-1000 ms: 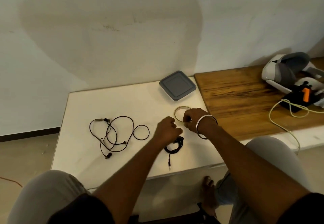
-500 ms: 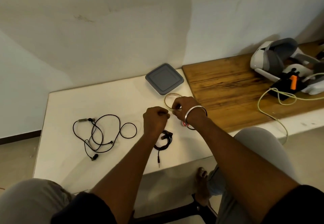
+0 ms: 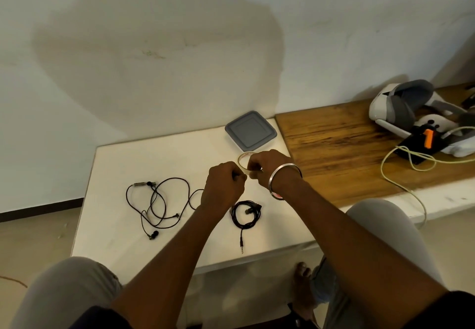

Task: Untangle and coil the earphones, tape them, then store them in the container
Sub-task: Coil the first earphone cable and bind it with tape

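Note:
A coiled pair of black earphones [image 3: 246, 213] lies on the white table [image 3: 154, 153], its plug pointing toward me. A second, tangled pair [image 3: 159, 201] sprawls to the left. My right hand [image 3: 267, 165] holds a clear tape roll [image 3: 243, 156] just above the table. My left hand [image 3: 225, 184] is closed beside it, fingers pinched at the roll's edge, apparently on the tape end. The grey lidded container [image 3: 250, 133] stands behind the hands, lid on.
A wooden board [image 3: 347, 143] adjoins the table on the right. On it rest a white headset [image 3: 401, 107], a black device with an orange part [image 3: 424, 141] and a pale green cable [image 3: 401, 169] trailing over the edge. My knees flank the table's front.
Both hands have lifted off the coiled earphones and come together at the tape roll. The coiled pair now lies uncovered on the table. The camera view shifted.

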